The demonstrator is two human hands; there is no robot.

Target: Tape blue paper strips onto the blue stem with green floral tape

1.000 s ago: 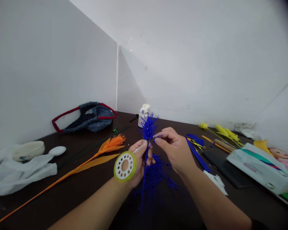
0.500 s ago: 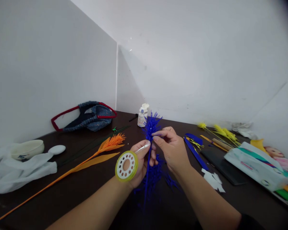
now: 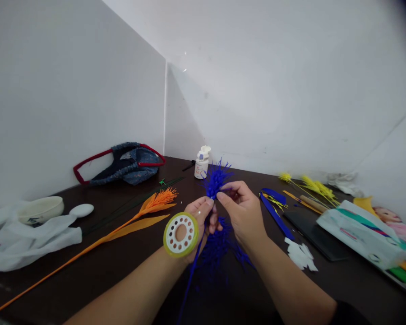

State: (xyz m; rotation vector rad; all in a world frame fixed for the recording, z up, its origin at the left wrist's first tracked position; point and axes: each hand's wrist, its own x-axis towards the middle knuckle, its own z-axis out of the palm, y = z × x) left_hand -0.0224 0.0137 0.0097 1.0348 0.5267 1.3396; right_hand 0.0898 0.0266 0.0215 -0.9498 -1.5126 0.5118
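Observation:
A blue flower spike point(image 3: 216, 179) stands upright in the middle, its long thin stem slanting down to the left. My left hand point(image 3: 199, 221) pinches the stem just below the spike, and a yellow-rimmed tape roll point(image 3: 181, 234) with a white holed core sits against its wrist side. At the lower right of the spike, my right hand point(image 3: 242, 207) is closed with thumb and forefinger at the blue strands; exactly what it grips is small. More blue fringed pieces point(image 3: 216, 250) lie below and behind the hands.
An orange flower point(image 3: 159, 198) lies left, near a bowl point(image 3: 42, 210), white cloth point(image 3: 50, 237) and denim item point(image 3: 131, 162). A white bottle point(image 3: 201, 163) stands behind. Yellow sprigs point(image 3: 318, 187), a black flat object point(image 3: 314, 237) and a pale pouch point(image 3: 362, 230) are right.
The lower end of the blue stem has swung to the left, and the spike has shifted slightly right. Both hands keep nearly the same place.

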